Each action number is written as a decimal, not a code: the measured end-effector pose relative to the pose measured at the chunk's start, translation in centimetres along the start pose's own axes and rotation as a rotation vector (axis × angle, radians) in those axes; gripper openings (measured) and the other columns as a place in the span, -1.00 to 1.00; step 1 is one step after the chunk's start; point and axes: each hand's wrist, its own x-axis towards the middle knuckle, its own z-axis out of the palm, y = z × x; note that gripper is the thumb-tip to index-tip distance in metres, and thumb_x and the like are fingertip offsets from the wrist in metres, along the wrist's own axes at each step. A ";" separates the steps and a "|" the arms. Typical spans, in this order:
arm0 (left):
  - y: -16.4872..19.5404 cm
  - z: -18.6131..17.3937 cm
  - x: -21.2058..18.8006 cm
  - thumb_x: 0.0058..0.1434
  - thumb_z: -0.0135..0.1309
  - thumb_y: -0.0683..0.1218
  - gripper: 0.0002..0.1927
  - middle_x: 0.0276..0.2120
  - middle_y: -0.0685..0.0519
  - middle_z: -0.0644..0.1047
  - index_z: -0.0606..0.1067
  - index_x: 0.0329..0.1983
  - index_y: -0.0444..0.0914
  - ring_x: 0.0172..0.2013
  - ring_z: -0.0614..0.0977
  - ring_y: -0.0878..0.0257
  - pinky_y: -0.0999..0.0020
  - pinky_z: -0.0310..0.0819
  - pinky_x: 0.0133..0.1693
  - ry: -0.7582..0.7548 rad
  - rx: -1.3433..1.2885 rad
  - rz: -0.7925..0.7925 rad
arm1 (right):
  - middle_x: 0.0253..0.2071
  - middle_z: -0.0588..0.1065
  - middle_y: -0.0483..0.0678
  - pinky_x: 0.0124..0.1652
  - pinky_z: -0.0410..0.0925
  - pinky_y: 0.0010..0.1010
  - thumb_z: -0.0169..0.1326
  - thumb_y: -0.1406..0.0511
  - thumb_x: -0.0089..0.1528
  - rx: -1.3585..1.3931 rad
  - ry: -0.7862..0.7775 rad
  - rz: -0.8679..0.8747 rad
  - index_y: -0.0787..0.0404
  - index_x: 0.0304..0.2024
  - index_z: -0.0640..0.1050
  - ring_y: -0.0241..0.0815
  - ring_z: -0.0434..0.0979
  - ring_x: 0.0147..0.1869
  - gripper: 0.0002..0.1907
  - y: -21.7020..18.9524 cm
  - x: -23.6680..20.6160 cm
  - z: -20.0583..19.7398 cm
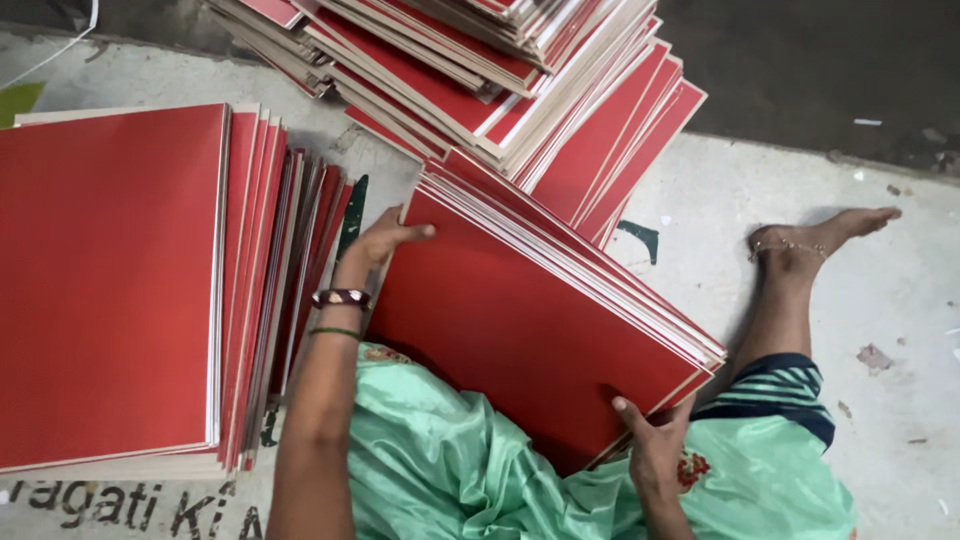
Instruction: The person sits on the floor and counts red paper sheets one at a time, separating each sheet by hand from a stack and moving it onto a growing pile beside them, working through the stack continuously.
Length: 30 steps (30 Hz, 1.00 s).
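My left hand [385, 240] has its grip clamped on the top corner of a bundle of red boards [530, 320] resting on my lap; my right hand [655, 440] clamps the bottom edge. A squared stack [110, 280] sits on the floor [760, 200] at my left, and a messy pile [500, 70] ahead looks unsorted. Counts unreadable, both piles cut off by the frame.
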 end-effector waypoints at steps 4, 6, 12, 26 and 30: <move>-1.2 2.8 -0.8 -0.20 0.47 0.07 -0.05 0.03 -0.20 0.62 0.39 0.24 -0.43 0.08 0.66 0.02 0.17 0.48 0.23 0.088 -0.074 0.004 | 0.20 0.45 0.07 0.22 0.32 -0.25 0.29 0.43 0.08 0.096 0.087 0.003 0.27 0.37 0.24 -0.05 0.46 0.24 -0.16 -0.3 -2.1 -0.2; -1.9 3.3 -2.5 -0.15 0.44 0.03 -0.10 0.07 -0.15 0.61 0.41 0.25 -0.42 0.11 0.63 0.09 0.20 0.46 0.23 0.082 -0.112 0.156 | 0.18 0.47 0.07 0.22 0.31 -0.28 0.26 0.43 0.11 0.182 0.103 -0.027 0.28 0.38 0.26 -0.08 0.47 0.22 -0.20 -0.2 -2.9 -0.9; -5.5 0.2 -10.8 -0.11 0.41 -0.10 -0.20 0.04 -0.12 0.59 0.44 0.25 -0.39 0.03 0.62 0.13 0.20 0.53 0.09 0.194 -0.281 0.445 | 0.12 0.47 0.05 0.12 0.35 -0.32 0.28 0.45 0.06 0.062 0.093 -0.172 0.31 0.33 0.28 -0.14 0.49 0.13 -0.20 0.7 -4.2 -3.9; -10.3 3.9 -15.8 0.01 0.42 -0.13 -0.29 0.13 -0.06 0.59 0.46 0.25 -0.35 0.18 0.58 0.12 0.17 0.48 0.19 0.286 -0.011 0.233 | 0.49 0.23 0.07 0.42 0.07 -0.26 0.12 0.31 0.24 -0.013 -0.362 -0.317 0.29 0.49 0.17 -0.09 0.20 0.52 -0.21 -2.1 6.9 -4.1; -11.2 4.5 -15.6 -0.06 0.40 -0.20 0.00 0.36 0.01 0.23 0.16 0.44 -0.32 0.31 0.30 0.18 0.22 0.23 0.25 0.317 -0.095 0.569 | 0.58 0.08 0.03 0.52 -0.12 -0.18 0.09 0.12 0.33 0.235 -0.472 -0.388 0.23 0.55 0.01 -0.03 0.05 0.64 -0.14 -1.4 6.9 -3.4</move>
